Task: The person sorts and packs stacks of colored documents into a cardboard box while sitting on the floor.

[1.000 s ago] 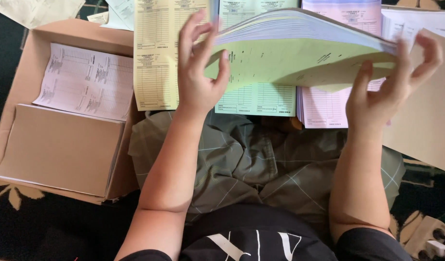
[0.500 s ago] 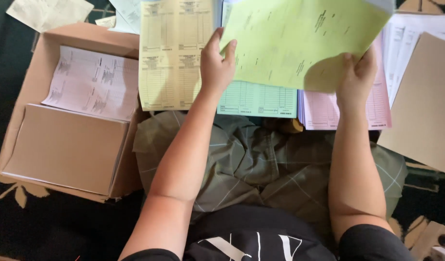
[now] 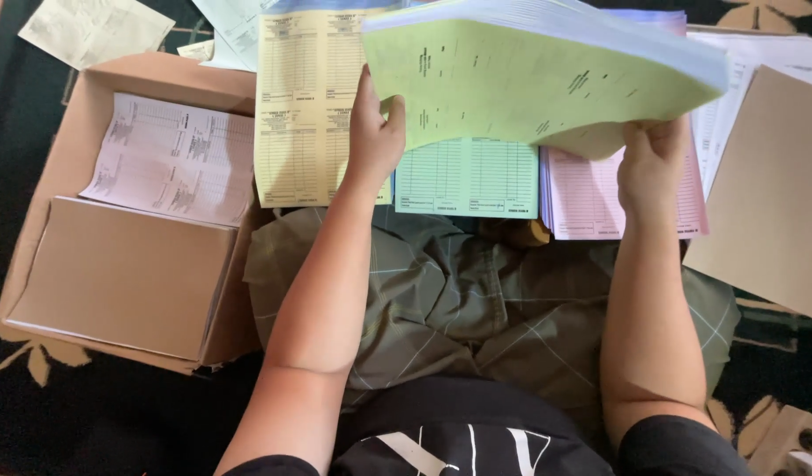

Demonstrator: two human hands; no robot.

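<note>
Lifting a thick stack of paper (image 3: 547,75) clear of the printed yellow (image 3: 313,106), green (image 3: 466,176) and pink (image 3: 591,198) forms, the left hand (image 3: 375,132) and right hand (image 3: 653,159) pinch its near edge from either side, keeping the sheets squared above the lap, cardboard box (image 3: 124,264) alongside.

dark patterned carpet (image 3: 97,414): cardboard box (image 3: 159,75), form sheets (image 3: 313,106).

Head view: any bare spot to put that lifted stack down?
Little. Both hands hold the stack over yellow, green and pink forms. Free: brown sheet at right, dark carpet below the filled box.
</note>
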